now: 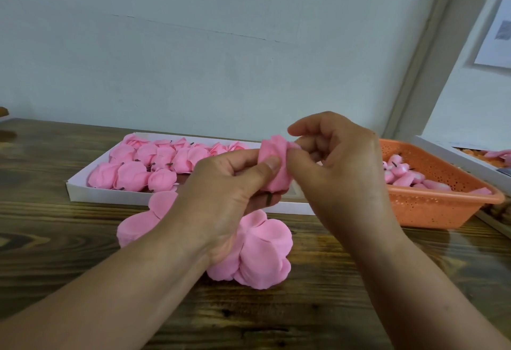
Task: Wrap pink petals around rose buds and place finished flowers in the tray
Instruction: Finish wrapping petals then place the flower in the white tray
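From the head view, my left hand point(221, 184) grips a soft, matte pink rose bud point(276, 167), thumb pressed on its wrapped petal and a short dark stem poking out below. My right hand point(337, 161) pinches the petal's right edge. Loose round petals point(262, 250) lie piled on the grainy wooden table point(69, 239), near me. Finished flowers point(132, 172) fill the white tray point(83, 193) beyond, left of a perforated orange basket point(431, 206).

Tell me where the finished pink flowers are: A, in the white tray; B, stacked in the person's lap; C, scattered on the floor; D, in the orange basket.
A: the wrapped flowers lie in rows inside the white tray on the table, left of the orange basket.
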A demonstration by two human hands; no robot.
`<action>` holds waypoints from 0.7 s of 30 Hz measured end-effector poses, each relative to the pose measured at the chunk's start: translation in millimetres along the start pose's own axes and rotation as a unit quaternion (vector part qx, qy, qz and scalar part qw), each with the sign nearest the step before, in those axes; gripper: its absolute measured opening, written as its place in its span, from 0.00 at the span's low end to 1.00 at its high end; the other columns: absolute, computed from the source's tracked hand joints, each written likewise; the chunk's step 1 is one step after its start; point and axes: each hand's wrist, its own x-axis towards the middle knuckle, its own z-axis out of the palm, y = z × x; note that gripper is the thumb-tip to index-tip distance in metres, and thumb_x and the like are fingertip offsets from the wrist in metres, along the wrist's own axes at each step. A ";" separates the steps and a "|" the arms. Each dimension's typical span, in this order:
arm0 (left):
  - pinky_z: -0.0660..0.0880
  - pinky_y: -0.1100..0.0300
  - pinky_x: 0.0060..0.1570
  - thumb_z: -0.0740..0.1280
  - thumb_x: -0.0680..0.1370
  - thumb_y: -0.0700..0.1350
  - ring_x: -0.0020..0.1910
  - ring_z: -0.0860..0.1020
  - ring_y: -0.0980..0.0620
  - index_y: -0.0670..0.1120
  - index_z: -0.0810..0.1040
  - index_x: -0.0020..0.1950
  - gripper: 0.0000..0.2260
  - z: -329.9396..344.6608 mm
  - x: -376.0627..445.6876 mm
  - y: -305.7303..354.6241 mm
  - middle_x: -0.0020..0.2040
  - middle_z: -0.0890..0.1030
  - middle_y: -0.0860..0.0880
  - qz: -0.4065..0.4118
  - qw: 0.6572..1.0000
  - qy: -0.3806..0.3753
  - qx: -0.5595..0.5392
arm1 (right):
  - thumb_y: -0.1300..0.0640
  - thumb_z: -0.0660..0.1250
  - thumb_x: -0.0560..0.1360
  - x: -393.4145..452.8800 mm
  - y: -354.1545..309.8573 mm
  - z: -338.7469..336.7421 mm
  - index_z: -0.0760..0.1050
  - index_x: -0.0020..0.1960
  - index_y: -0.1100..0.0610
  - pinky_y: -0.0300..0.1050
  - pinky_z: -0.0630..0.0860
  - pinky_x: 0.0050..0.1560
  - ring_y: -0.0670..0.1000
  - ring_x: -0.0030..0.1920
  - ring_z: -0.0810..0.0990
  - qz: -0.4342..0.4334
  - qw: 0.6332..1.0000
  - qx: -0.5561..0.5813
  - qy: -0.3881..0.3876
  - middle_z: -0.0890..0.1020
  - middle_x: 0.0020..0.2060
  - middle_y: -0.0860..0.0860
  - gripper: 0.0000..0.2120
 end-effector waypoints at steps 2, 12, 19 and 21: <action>0.79 0.64 0.38 0.70 0.63 0.47 0.40 0.84 0.51 0.44 0.85 0.46 0.14 -0.8 1.7 -1.0 0.41 0.85 0.46 0.010 1.000 0.018 0.007 | 0.68 0.66 0.70 1.5 -1.2 -1.9 0.75 0.45 0.53 0.36 0.75 0.32 0.42 0.29 0.78 0.032 0.997 0.070 -0.020 0.80 0.29 0.48 0.11; 0.80 0.64 0.42 0.71 0.70 0.50 0.37 0.81 0.59 0.53 0.85 0.42 0.04 -5.7 -1.9 -5.1 0.36 0.85 0.54 0.124 0.974 0.011 0.190 | 0.66 0.74 0.66 7.2 6.5 -3.8 0.75 0.55 0.56 0.51 0.80 0.41 0.55 0.35 0.83 0.108 0.984 0.109 -0.086 0.83 0.33 0.55 0.19; 0.80 0.53 0.49 0.72 0.73 0.42 0.45 0.84 0.54 0.54 0.84 0.44 0.06 -7.0 -1.9 -2.2 0.42 0.86 0.55 0.135 0.946 -0.018 0.293 | 0.70 0.71 0.68 13.2 16.7 -15.4 0.81 0.42 0.60 0.54 0.81 0.40 0.53 0.30 0.82 0.099 0.975 0.095 -0.176 0.82 0.28 0.56 0.07; 0.81 0.56 0.48 0.73 0.73 0.41 0.44 0.84 0.54 0.53 0.84 0.46 0.07 -8.7 -0.9 0.6 0.42 0.86 0.55 0.114 0.941 -0.029 0.318 | 0.70 0.70 0.69 13.6 17.3 -15.1 0.80 0.38 0.59 0.53 0.81 0.39 0.52 0.30 0.82 0.073 0.979 0.062 -0.181 0.83 0.29 0.56 0.07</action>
